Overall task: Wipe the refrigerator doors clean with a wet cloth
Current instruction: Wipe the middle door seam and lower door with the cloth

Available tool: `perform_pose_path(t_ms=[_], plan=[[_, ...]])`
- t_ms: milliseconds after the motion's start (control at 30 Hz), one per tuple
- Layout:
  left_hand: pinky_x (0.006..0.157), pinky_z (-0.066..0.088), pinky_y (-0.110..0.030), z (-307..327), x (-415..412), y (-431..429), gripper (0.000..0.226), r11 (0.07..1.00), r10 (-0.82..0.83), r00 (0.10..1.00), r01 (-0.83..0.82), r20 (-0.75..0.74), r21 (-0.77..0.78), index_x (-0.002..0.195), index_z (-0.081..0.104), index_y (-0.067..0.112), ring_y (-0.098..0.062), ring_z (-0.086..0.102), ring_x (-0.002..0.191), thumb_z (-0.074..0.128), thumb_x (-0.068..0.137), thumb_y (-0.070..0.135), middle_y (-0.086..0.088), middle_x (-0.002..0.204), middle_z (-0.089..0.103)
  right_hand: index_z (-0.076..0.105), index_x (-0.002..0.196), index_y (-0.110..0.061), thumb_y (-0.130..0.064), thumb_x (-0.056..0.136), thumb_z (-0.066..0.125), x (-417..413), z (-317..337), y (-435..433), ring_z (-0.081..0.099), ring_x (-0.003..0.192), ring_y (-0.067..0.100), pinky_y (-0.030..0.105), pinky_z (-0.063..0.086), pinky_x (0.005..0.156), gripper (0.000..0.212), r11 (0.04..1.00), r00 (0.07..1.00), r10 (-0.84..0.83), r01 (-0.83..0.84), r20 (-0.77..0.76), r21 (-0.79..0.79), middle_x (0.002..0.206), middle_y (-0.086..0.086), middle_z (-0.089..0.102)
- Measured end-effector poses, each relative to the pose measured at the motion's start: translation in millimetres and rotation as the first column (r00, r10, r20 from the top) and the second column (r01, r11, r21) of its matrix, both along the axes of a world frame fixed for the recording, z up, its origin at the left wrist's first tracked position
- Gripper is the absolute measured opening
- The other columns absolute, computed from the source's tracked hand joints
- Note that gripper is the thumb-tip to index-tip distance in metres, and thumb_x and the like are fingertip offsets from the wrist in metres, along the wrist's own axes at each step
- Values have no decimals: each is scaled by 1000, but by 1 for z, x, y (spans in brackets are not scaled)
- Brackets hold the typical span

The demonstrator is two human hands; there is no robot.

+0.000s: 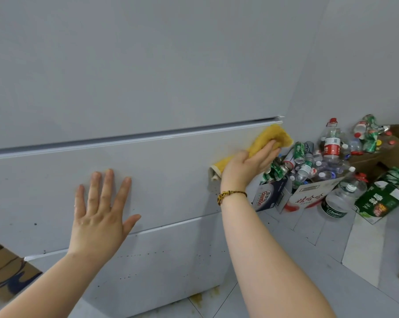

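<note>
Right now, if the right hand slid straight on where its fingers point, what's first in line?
The right hand, flat on the cloth, points up-right along the door. First it would run off the door's top right corner; past it likely the wall, though depth is unclear.

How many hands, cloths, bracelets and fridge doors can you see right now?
Hands: 2 (left hand, right hand)
Cloths: 1 (cloth)
Bracelets: 1 (bracelet)
Fridge doors: 3 (top door, middle door, bottom door)
Total: 7
</note>
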State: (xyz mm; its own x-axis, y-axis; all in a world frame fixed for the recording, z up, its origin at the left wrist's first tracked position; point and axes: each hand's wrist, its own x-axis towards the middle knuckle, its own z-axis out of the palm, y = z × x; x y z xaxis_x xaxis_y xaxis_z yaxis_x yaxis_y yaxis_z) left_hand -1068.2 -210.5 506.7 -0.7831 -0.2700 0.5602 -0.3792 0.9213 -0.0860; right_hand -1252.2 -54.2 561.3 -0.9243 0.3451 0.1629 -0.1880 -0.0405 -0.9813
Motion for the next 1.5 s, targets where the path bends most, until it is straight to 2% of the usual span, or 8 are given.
perform_pose_path(t_ms=[100, 367, 600, 733, 900, 1033, 1167, 1500], plan=[[113, -13, -35, 0, 1, -1, 73, 1000, -3, 1000, 3, 3, -5, 133, 30, 8, -15, -20, 140, 2, 90, 59, -22, 138, 21, 9, 146, -8, -5, 85, 28, 3, -25, 0, 0, 143, 26, 36, 5, 116, 63, 995, 998, 15, -9, -63, 101, 155, 10, -2], [114, -9, -37, 0, 3, -7, 65, 996, -49, 998, 46, -41, -82, 146, -5, 25, -16, -17, 141, 2, 91, 59, -22, 138, 23, 9, 147, -14, -3, 95, 26, 3, -49, -1, 17, 141, 28, 40, 21, 114, 55, 920, 870, 32, 167, 492, -355, 155, 8, 8], [115, -10, -37, 0, 4, -8, 66, 993, -53, 998, 49, -34, -111, 146, -5, 24, -17, -17, 141, 2, 91, 59, -22, 140, 20, 14, 144, -5, -7, 77, 27, 44, -29, -45, 1, 134, 5, 16, 2, 108, 68, 999, 995, 26, -28, -94, -22, 144, -8, 3], [115, -9, -36, 0, 6, -11, 66, 988, -89, 996, 84, -27, -133, 146, -2, 24, -17, -16, 142, 2, 91, 58, -5, 155, -14, 7, 146, -9, -2, 86, 28, 55, -72, -48, 3, 142, 15, 18, 9, 108, 63, 993, 979, 38, -15, 198, -116, 154, 1, -1], [115, -11, -35, 5, 9, -12, 65, 987, -64, 998, 65, 7, -144, 146, -2, 22, -17, -16, 141, 2, 91, 56, -18, 144, 19, 8, 147, -13, 0, 94, 27, 48, -62, -40, 14, 141, 25, 33, 18, 112, 57, 915, 849, 73, 153, 524, -374, 155, 5, 3], [115, -11, -36, 2, 11, -14, 65, 984, -77, 997, 77, 5, -161, 147, -3, 21, -18, -16, 142, 1, 91, 56, -4, 155, -15, 9, 146, -11, 8, 90, 28, 39, -26, -41, 3, 142, 18, 11, 8, 101, 62, 968, 975, 8, 48, 220, -247, 155, 3, 0], [115, -11, -36, 0, 10, -14, 65, 982, -83, 997, 82, -1, -167, 146, -3, 22, -18, -16, 142, 1, 91, 56, 0, 153, -21, 14, 145, -10, 3, 84, 29, 38, -32, -46, 6, 140, 12, 9, 7, 102, 65, 987, 997, -69, 74, 40, -143, 155, 2, 4], [114, -11, -35, 4, 10, -15, 67, 990, -63, 996, 70, 62, -120, 144, 18, 17, -17, -17, 141, 1, 91, 56, -7, 155, -10, 15, 146, -18, -11, 91, 32, 25, -94, -27, 39, 128, 32, 42, 33, 106, 59, 871, 842, 66, 214, 536, -443, 151, 10, 23]])
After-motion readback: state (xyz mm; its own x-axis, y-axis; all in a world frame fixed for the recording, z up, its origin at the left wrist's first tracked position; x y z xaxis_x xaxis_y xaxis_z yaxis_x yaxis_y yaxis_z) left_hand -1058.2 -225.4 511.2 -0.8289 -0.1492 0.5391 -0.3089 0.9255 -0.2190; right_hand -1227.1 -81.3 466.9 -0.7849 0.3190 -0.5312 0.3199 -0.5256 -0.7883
